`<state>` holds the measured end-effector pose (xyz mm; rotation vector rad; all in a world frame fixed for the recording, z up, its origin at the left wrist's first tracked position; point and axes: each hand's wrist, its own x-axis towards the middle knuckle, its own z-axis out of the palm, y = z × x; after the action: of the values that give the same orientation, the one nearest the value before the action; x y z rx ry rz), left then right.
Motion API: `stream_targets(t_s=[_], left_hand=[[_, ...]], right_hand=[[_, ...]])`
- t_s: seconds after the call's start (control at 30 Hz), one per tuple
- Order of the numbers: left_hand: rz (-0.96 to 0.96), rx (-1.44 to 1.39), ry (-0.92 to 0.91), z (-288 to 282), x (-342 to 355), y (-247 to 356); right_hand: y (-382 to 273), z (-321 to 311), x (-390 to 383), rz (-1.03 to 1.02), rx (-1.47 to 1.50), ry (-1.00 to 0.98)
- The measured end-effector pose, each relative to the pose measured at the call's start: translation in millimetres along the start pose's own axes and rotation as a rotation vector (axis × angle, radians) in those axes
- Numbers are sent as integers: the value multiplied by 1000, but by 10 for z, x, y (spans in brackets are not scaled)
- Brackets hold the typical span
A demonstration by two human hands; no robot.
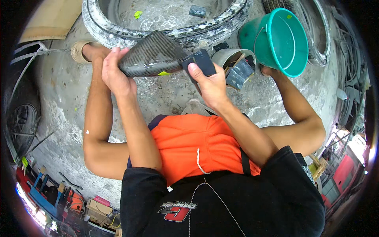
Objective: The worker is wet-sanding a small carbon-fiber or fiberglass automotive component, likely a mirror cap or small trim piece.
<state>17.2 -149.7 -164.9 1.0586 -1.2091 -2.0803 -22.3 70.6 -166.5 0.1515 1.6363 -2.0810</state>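
Observation:
My left hand grips the left end of a dark, glossy carbon-fibre part, its fingers behind and under the edge. The part is a wide, tapering shell with a woven pattern, and it is held up off the floor between my knees. My right hand is closed on a piece of black sandpaper, with the thumb on top of it. The sandpaper meets the right end of the shell. A yellow-green fleck shows at the shell's lower edge.
A green bucket stands at the right, by my foot. Beside it is a small pale tub holding dark pieces. Large tires lie ahead on the stained concrete floor. Cardboard is at far left; tools lie lower left.

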Motion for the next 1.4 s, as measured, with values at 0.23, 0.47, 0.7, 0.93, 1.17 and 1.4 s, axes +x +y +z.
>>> stream_targets(t_s=[0.23, 0.47, 0.7, 0.93, 1.17, 1.4], left_hand=[[388, 22, 541, 319, -87, -455], [312, -21, 490, 499, 0, -554], [485, 219, 561, 537, -65, -536], [488, 337, 493, 536, -92, -407], [430, 250, 528, 642, -35, -400], [504, 368, 586, 702, -27, -411]], right_hand=[[4, 47, 31, 66, -22, -81], [-616, -115, 197, -214, -588, 8], [-641, 12, 390, -307, -826, -22], [-722, 29, 202, -399, -1107, -220], [-757, 52, 430, -596, -1150, -262], [-767, 87, 711, -734, -1259, -335]])
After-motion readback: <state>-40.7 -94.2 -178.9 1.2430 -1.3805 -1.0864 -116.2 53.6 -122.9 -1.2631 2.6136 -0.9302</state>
